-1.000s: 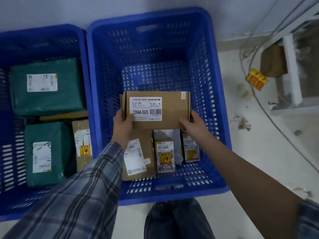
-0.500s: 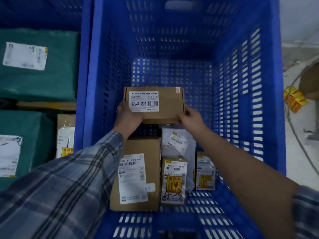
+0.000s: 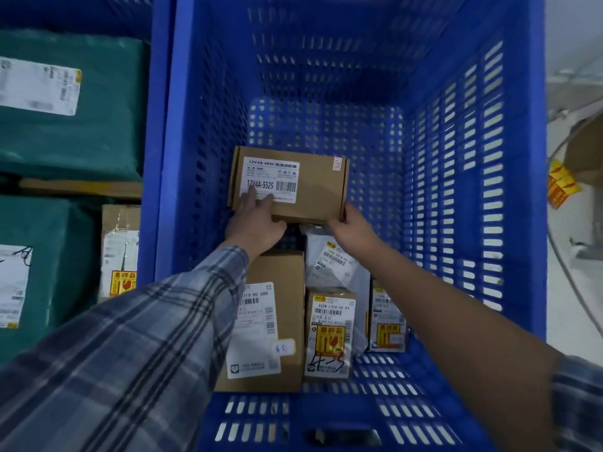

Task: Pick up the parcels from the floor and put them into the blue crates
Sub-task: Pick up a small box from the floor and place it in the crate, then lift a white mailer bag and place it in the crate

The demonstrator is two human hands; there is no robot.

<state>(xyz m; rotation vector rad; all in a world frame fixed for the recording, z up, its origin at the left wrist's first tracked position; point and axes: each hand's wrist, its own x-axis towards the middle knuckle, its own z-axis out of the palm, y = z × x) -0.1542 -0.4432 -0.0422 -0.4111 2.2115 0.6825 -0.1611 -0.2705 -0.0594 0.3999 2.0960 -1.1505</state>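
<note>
Brown cardboard box (image 3: pixel 288 184) labelled 12V4A-5525, low inside the right blue crate (image 3: pixel 509 223), beyond a larger carton (image 3: pixel 287 272), a white mailer (image 3: pixel 336 259) and two small fragile-stickered boxes. Left hand (image 3: pixel 257 220) flat on its label, fingers straight. Right hand (image 3: pixel 350 228) gripping its near right corner.

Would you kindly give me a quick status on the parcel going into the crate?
Left hand flat on labelled brown cardboard box, right hand gripping its corner. Box low inside blue plastic crate. Bare floor beyond; other parcels nearer.
</note>
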